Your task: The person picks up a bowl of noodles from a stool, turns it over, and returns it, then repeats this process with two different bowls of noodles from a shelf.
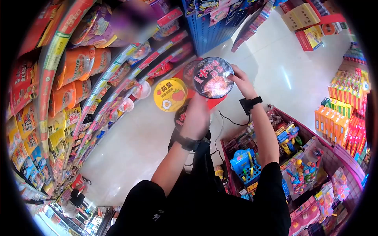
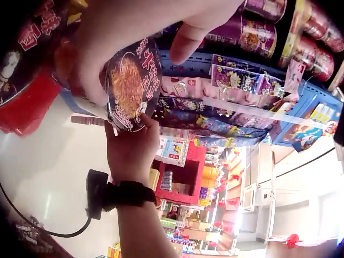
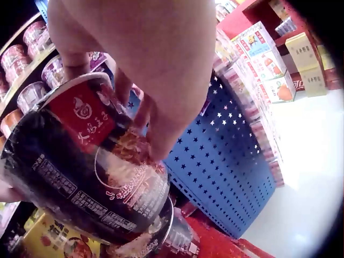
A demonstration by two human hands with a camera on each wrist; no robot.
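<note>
A black noodle bowl (image 1: pixel 214 77) (image 2: pixel 129 88) (image 3: pixel 80 166) is held up between both hands, its printed lid facing the head camera. My right hand (image 1: pixel 244 82) (image 2: pixel 131 153) (image 3: pixel 145 59) grips the bowl's right rim, fingers curled over its side. The left hand (image 1: pixel 195 118) (image 2: pixel 145 32), blurred in the head view, lies at its lower edge; in the left wrist view its fingers reach around the side. A yellow-lidded bowl (image 1: pixel 170 94) (image 3: pixel 48 236) stands left of it. Another black bowl (image 1: pixel 182 116) is partly behind the left hand.
Shelves of packaged noodles (image 1: pixel 75 65) rise on the left. A blue perforated rack (image 1: pixel 208 37) (image 3: pixel 215 166) stands ahead. Something red (image 1: pixel 214 103) lies beneath the bowls. A bin of toys and sweets (image 1: pixel 224 147) is at the right, and a cable (image 1: pixel 230 121) hangs near the right wrist.
</note>
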